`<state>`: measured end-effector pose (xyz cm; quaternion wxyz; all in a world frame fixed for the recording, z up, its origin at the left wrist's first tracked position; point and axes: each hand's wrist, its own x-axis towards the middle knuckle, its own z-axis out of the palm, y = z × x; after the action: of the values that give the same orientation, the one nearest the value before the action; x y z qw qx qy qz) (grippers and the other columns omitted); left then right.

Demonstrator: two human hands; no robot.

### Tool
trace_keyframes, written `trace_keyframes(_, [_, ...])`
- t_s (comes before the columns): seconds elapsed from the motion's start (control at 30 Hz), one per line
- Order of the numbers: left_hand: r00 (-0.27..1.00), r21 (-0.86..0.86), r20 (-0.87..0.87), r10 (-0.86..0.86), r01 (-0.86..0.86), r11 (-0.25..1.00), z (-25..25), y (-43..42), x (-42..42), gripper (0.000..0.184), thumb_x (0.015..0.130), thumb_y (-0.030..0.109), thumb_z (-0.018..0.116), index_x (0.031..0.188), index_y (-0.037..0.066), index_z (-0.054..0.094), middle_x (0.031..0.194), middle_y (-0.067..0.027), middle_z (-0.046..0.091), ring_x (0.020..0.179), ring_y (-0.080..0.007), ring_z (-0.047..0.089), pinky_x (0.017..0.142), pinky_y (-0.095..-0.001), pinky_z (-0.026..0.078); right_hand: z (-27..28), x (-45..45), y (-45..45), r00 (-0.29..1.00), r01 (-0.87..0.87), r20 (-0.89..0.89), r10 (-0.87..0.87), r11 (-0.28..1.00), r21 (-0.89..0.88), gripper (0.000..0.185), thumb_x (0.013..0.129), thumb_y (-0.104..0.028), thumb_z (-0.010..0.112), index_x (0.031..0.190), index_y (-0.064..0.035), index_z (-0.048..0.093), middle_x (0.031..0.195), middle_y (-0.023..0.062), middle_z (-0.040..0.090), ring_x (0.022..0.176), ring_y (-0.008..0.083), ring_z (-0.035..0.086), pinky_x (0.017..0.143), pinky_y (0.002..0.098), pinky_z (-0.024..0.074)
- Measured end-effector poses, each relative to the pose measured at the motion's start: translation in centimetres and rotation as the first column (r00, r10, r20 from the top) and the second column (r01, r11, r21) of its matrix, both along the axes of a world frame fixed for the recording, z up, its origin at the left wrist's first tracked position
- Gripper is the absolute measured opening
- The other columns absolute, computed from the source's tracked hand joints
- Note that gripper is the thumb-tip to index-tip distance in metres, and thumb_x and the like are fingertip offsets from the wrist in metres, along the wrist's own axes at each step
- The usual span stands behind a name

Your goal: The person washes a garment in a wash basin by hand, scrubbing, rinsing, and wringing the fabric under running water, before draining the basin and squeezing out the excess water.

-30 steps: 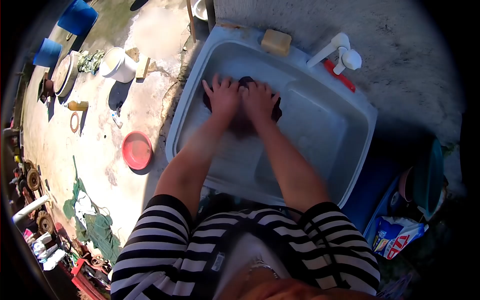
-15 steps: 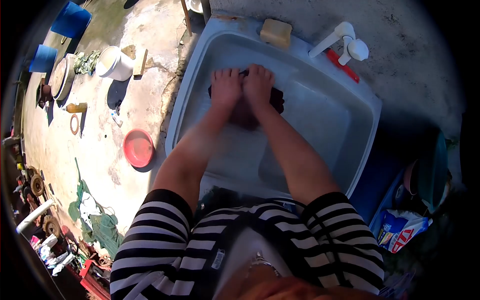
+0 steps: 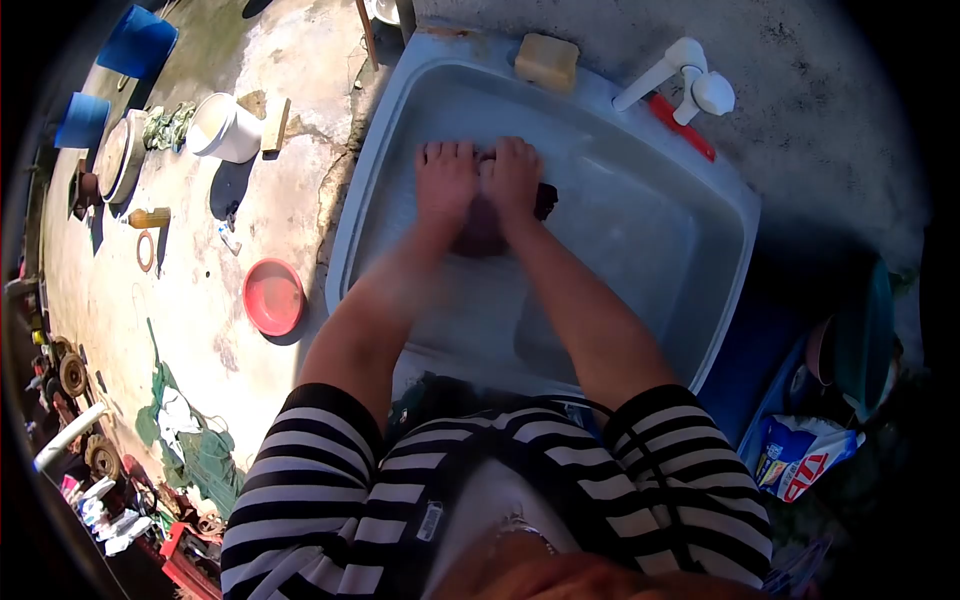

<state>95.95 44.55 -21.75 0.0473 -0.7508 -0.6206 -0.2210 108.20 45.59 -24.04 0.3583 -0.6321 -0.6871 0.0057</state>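
Note:
A dark maroon cloth (image 3: 482, 235) lies bunched on the left part of the grey sink's floor. My left hand (image 3: 445, 182) is on its left side, fingers curled over it. Right beside it, my right hand (image 3: 512, 178) grips the cloth with bent fingers, and a dark end sticks out to its right. Both hands hide much of the cloth. The sink (image 3: 742, 270) has a pale rim around it. On the back rim sit a yellowish soap block (image 3: 547, 62) and a white tap (image 3: 650, 84).
A red object (image 3: 682, 128) lies by the tap. To the left on the concrete ground are a red basin (image 3: 273, 297), a white bucket (image 3: 226, 130) and green netting (image 3: 208, 460). A detergent bag (image 3: 800, 458) stands at the lower right.
My fingers, spread on the cloth a second ago, have drawn together and curled in. The cloth is more bunched, with less of it showing at both sides.

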Motion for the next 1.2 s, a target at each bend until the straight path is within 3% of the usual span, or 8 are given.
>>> trace_keyframes(0.1, [0.996,0.193,0.08,0.029,-0.044,0.98,1.0,-2.8,-0.2,0.024,0.096,0.029,0.064,0.093,0.007,0.072,0.095,-0.0127,0.069,0.108,-0.0336,0.06,0.103,-0.0526,0.041,1.2,-0.4,-2.6,0.985,0.11,0.135,-0.11,0.994,0.01,0.013,0.083,-0.019,0.06,0.083,-0.0072,0.064,0.093,0.0117,0.067,0.094,0.0354,0.062,0.093,0.0521,0.0445])
trace_keyframes(0.23, [0.765,-0.065,0.644,0.019,0.03,0.997,3.7,-12.2,-0.5,0.024,0.1,0.022,0.058,0.094,0.003,0.07,0.103,-0.0157,0.067,0.102,-0.039,0.059,0.095,-0.05,0.044,4.4,1.0,-12.5,0.824,-0.271,-0.527,0.207,0.962,-0.045,0.008,0.081,-0.012,0.06,0.076,-0.0057,0.06,0.086,0.0121,0.067,0.09,0.0354,0.064,0.087,0.0474,0.0471])
trace_keyframes(0.33, [0.949,-0.282,0.237,-0.208,0.272,0.92,2.3,-13.8,-1.5,0.022,0.1,0.021,0.059,0.087,0.004,0.066,0.097,-0.0151,0.065,0.097,-0.0373,0.058,0.088,-0.0495,0.044,2.7,1.6,-12.1,0.839,-0.369,-0.436,0.325,0.929,-0.018,0.004,0.079,-0.009,0.061,0.078,-0.0052,0.062,0.088,0.0148,0.068,0.09,0.0383,0.064,0.087,0.0494,0.0472])
trace_keyframes(0.47, [0.995,-0.13,0.099,-0.011,0.023,0.991,-0.2,-3.8,-0.4,0.025,0.099,0.027,0.059,0.085,0.008,0.064,0.094,-0.0099,0.065,0.094,-0.0351,0.059,0.085,-0.0488,0.044,-0.7,0.6,-2.1,0.941,-0.273,-0.22,0.258,0.961,-0.039,0.01,0.081,-0.013,0.059,0.073,-0.0084,0.061,0.079,0.0149,0.064,0.08,0.0393,0.06,0.078,0.0539,0.0427])
trace_keyframes(0.63, [0.998,0.061,0.041,0.056,-0.058,0.996,0.8,-3.9,-0.6,0.025,0.102,0.028,0.055,0.103,0.012,0.073,0.109,-0.0097,0.07,0.108,-0.0339,0.061,0.099,-0.0484,0.041,2.1,-0.2,-3.5,0.996,-0.023,0.081,0.039,0.984,-0.179,0.014,0.089,-0.017,0.056,0.092,-0.0069,0.066,0.101,0.0148,0.069,0.1,0.0369,0.063,0.096,0.0537,0.0448])
trace_keyframes(0.8, [0.904,-0.135,0.421,-0.076,0.146,0.98,4.2,-14.7,-1.1,0.021,0.1,0.026,0.06,0.098,0.007,0.07,0.109,-0.0136,0.068,0.111,-0.0387,0.058,0.097,-0.0503,0.042,3.4,1.0,-15.8,0.773,-0.33,-0.573,0.271,0.944,0.002,0.013,0.088,-0.016,0.06,0.093,-0.0053,0.065,0.098,0.0161,0.067,0.104,0.0376,0.062,0.097,0.0572,0.0424])
trace_keyframes(0.97, [0.987,-0.12,0.16,-0.032,0.051,0.991,1.2,-7.5,-0.4,0.015,0.094,0.022,0.063,0.09,0.008,0.065,0.097,-0.0118,0.066,0.1,-0.0378,0.058,0.09,-0.052,0.043,1.3,0.5,-6.5,0.947,-0.309,-0.113,0.301,0.949,-0.059,0.011,0.084,-0.015,0.062,0.075,-0.008,0.061,0.086,0.0127,0.064,0.095,0.0359,0.059,0.089,0.05,0.0407])
trace_keyframes(1.2, [0.986,-0.022,0.147,0.082,-0.08,0.997,0.9,-4.0,-0.6,0.025,0.099,0.031,0.059,0.109,0.012,0.073,0.117,-0.0092,0.07,0.117,-0.0355,0.057,0.107,-0.0532,0.037,1.3,-0.4,-4.0,0.997,-0.055,0.04,0.06,0.993,-0.109,0.024,0.086,-0.017,0.057,0.105,-0.0092,0.069,0.117,0.0103,0.069,0.116,0.0339,0.061,0.109,0.0485,0.0391])
